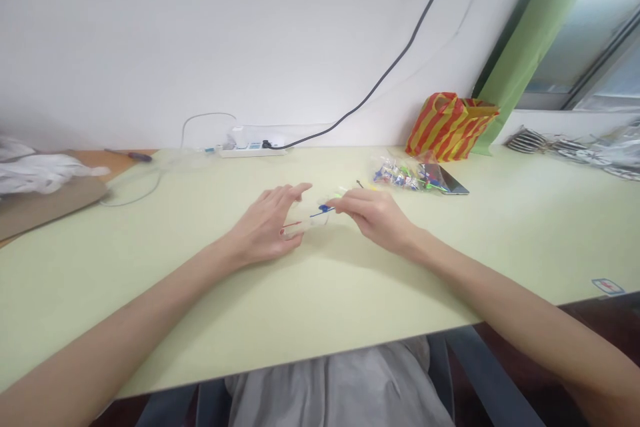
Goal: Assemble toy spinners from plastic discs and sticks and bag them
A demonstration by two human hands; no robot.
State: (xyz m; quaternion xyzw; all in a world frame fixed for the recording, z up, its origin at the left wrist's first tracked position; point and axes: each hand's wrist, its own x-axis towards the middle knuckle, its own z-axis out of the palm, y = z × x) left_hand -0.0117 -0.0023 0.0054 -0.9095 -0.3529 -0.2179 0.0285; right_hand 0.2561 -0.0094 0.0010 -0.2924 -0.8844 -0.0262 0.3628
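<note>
My left hand (267,223) rests on the pale green table (300,307), thumb and fingers apart around a small clear item (296,229) with a thin red piece in it. Whether the hand touches that item is hard to tell. To its right, my right hand (375,217) pinches a small blue piece (324,209) that has a thin pointed stem. Small yellow, green and black pieces show just behind the right hand, partly hidden by it.
Behind the right hand lie a clear bag of colourful small pieces (400,173) and a dark phone (453,181). A striped bag (450,127), a power strip (253,149) and a screwdriver (140,157) are near the wall. White cloth (45,170) lies at left.
</note>
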